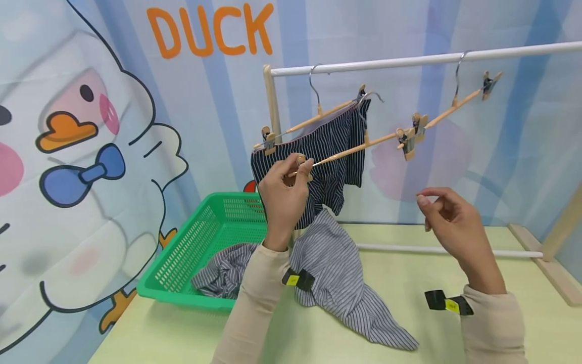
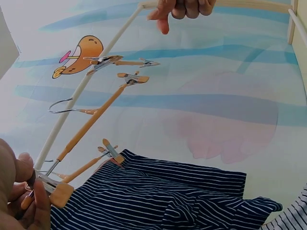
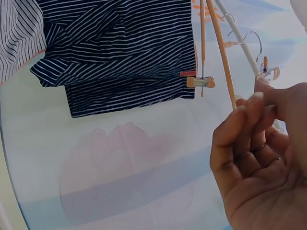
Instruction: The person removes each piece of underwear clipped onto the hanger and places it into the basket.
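Observation:
My left hand [image 1: 284,194] pinches the clip at the near end of a wooden clip hanger [image 1: 345,152], whose metal hook points up off the rod. In the left wrist view, thumb and fingers close round that wooden clip [image 2: 60,191]. The hanger's other clip [image 1: 407,144] is at its far end with no cloth in it. My right hand [image 1: 454,222] is raised to the right, fingers loosely bent and thumb near the index fingertip, holding nothing. Behind the held hanger, a navy striped garment [image 1: 313,136] hangs by two clips from another hanger [image 1: 300,124].
A white rod [image 1: 386,63] on a wooden frame spans the back, with a bare clip hanger [image 1: 454,103] on the right. A grey striped garment [image 1: 332,263] lies on the table beside a green basket [image 1: 182,298] containing striped cloth [image 1: 225,270].

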A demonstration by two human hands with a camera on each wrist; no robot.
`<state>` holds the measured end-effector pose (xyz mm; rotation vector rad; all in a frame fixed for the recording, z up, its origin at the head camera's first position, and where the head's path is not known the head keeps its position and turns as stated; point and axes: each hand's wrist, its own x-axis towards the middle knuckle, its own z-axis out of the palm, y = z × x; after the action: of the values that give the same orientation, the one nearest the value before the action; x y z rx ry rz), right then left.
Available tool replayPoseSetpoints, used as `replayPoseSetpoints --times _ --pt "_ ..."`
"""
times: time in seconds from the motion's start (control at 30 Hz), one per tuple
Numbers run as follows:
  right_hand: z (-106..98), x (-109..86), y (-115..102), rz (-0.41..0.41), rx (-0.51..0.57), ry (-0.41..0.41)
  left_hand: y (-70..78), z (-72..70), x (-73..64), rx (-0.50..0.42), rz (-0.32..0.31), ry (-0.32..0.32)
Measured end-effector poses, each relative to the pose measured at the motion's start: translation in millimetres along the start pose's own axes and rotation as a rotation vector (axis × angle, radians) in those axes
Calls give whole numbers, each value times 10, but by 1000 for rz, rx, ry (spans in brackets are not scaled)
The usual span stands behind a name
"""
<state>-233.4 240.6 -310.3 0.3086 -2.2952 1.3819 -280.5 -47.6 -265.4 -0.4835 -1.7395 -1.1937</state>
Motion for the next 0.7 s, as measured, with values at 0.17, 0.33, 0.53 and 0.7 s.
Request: replayPoseSetpoints --times 0.17,0.33,0.53,0.7 --pt "-47 -4 -12 23 25 -26 28 47 81 6 21 8" --pt "-50 -5 -29 25 37 -79 70 97 156 16 8 21" --pt "-44 -26 -23 88 11 -126 116 171 243 25 -4 24" --pt "-50 -38 -10 90 -12 -141 125 217 295 10 -7 26"
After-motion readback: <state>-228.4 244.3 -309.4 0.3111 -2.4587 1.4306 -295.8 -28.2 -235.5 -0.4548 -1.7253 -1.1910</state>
